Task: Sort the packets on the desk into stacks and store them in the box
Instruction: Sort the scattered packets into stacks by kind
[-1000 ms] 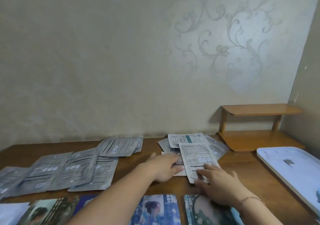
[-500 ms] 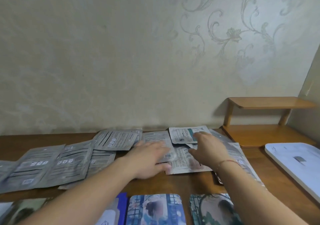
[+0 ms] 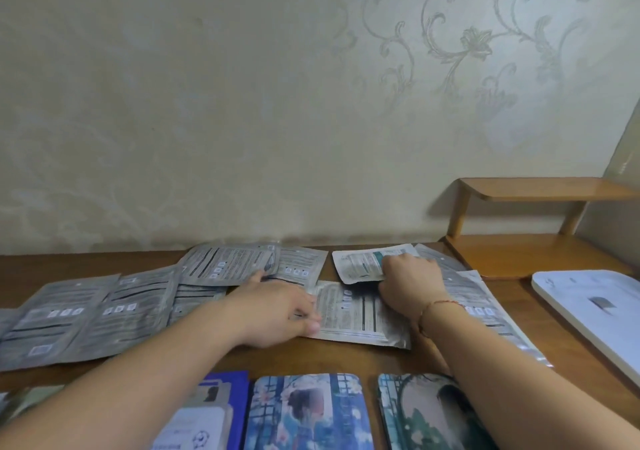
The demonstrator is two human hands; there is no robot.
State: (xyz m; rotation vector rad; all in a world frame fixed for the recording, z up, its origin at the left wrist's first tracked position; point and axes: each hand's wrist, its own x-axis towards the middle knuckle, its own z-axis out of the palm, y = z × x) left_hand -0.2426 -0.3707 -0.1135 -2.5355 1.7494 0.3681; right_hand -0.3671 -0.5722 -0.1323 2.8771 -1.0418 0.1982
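Note:
Several grey foil packets [image 3: 104, 314] lie overlapping across the left and middle of the wooden desk [image 3: 346, 356]. My left hand [image 3: 277, 307] lies flat on them, its thumb on a silver printed packet [image 3: 360, 314] at the centre. My right hand [image 3: 408, 283] has curled fingers on the right end of a white packet with a teal band [image 3: 360, 264] near the wall. More silver packets [image 3: 485, 311] stretch out under and to the right of my right wrist. A flat white box [image 3: 588, 314] sits at the desk's right edge.
Illustrated packets [image 3: 308, 411] and a blue one [image 3: 221, 411] lie in a row along the front edge. A small wooden shelf [image 3: 533, 190] stands in the back right corner. The wall runs close behind the packets.
Both hands have moved away from me toward the wall. My right hand left the silver packet and reached the white teal-banded one; my left hand slid left onto the grey packets.

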